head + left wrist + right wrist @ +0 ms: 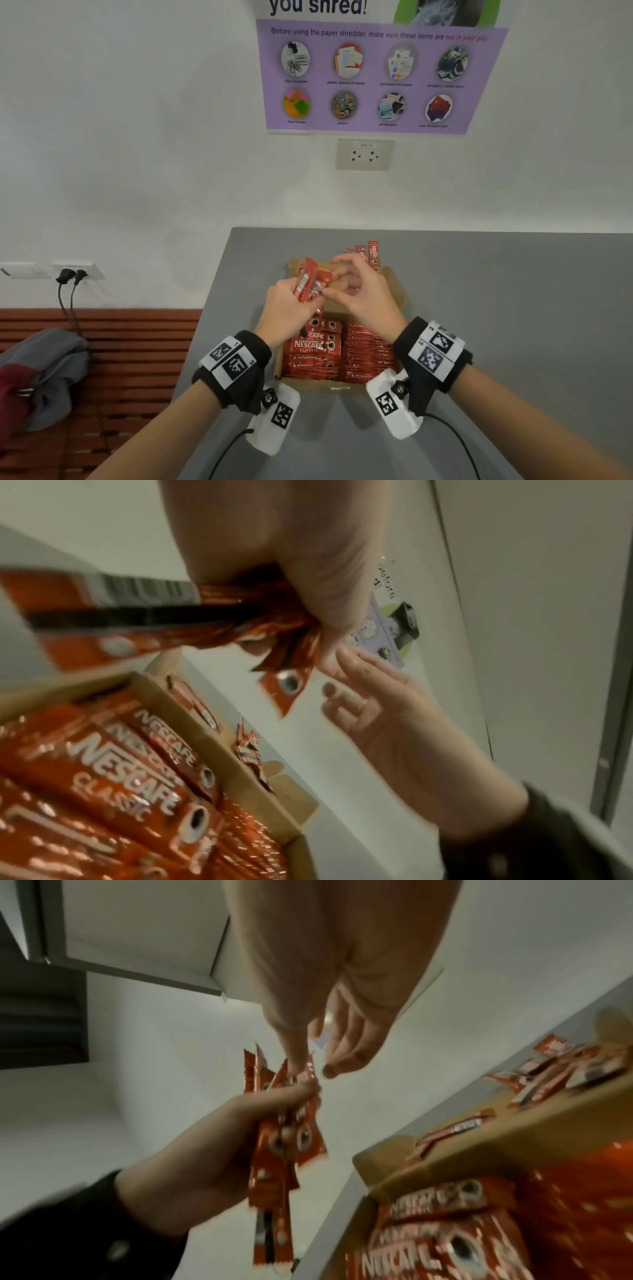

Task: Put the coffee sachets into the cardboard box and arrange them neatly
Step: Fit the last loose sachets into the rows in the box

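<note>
At the centre of the head view we see the left hand point(286, 310) clamped round a fanned bunch of coffee sachets point(313, 279) above the cardboard box point(394, 284), while the right hand point(363, 291) meets it with relaxed fingers, thumb touching a sachet end, though blur leaves it unclear whether it pinches one. We judge these foil sticks light, thin, floppy and slippery, so they are best taken mid-length as a squared bundle, not by the crimped tips. The packed rows point(318, 349) in the lower part of the box read "NESCAFÉ CLASSIC". More loose sachets point(368, 253) lie on the grey worktop point(513, 308) beyond. The poster point(376, 75) at the top reads "Before using the paper shredder".
</note>
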`<action>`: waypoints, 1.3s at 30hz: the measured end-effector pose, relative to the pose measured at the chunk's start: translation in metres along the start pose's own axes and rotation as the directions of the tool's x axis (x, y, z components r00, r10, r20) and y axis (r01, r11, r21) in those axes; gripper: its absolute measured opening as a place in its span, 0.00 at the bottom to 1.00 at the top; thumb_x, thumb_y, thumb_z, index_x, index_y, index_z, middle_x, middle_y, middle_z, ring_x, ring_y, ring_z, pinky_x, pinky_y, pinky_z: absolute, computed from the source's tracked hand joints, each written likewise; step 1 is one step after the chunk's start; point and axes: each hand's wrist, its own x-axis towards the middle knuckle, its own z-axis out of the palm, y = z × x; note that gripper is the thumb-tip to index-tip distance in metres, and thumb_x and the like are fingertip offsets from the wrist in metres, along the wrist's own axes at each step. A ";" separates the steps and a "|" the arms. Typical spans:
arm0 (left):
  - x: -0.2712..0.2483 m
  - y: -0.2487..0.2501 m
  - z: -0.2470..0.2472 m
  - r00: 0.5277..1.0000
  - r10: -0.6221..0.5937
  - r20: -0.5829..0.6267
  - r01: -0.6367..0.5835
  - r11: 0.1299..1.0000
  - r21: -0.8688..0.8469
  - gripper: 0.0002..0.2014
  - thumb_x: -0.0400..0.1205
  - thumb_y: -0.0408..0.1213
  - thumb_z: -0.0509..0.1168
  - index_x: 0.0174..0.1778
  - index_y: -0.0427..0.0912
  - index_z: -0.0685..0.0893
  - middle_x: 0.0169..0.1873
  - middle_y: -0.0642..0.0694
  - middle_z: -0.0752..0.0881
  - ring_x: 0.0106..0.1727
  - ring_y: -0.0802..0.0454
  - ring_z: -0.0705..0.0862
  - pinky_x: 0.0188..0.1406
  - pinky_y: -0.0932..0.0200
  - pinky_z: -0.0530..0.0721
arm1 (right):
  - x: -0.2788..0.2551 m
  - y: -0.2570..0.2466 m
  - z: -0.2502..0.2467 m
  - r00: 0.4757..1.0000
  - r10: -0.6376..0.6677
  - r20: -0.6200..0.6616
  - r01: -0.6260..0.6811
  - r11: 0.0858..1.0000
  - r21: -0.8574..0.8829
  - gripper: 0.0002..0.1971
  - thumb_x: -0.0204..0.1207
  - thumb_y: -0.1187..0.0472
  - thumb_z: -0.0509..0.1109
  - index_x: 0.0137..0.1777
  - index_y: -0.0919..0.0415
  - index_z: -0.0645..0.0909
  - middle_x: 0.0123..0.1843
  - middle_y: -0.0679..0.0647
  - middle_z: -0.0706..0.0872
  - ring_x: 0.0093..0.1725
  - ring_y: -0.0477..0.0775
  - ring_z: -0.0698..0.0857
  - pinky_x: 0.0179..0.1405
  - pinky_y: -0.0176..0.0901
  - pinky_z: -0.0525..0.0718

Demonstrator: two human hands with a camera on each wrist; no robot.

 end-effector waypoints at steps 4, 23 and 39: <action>0.004 -0.008 -0.003 0.983 -0.125 -0.135 0.094 0.973 -0.212 0.05 0.74 0.37 0.74 0.40 0.41 0.85 0.36 0.43 0.89 0.36 0.46 0.88 0.43 0.51 0.86 | -0.016 0.011 0.015 0.988 0.061 0.144 -0.048 0.994 -0.094 0.15 0.76 0.57 0.70 0.63 0.56 0.76 0.51 0.48 0.84 0.46 0.45 0.85 0.46 0.34 0.85; -0.024 -0.028 -0.037 0.948 -0.186 0.257 0.150 0.977 0.153 0.08 0.76 0.34 0.72 0.42 0.50 0.79 0.37 0.58 0.85 0.30 0.67 0.84 0.29 0.74 0.79 | -0.041 0.038 -0.003 0.914 0.232 0.333 -0.120 0.939 -0.323 0.10 0.76 0.61 0.71 0.56 0.58 0.88 0.51 0.48 0.89 0.41 0.33 0.81 0.47 0.20 0.77; -0.024 -0.042 -0.026 0.901 -0.249 0.354 0.087 0.906 0.415 0.22 0.75 0.44 0.73 0.64 0.43 0.79 0.59 0.47 0.86 0.57 0.54 0.85 0.61 0.54 0.84 | -0.035 0.046 0.015 0.885 0.280 0.371 -0.146 0.926 -0.349 0.04 0.73 0.61 0.75 0.44 0.61 0.87 0.42 0.50 0.89 0.38 0.38 0.84 0.39 0.23 0.79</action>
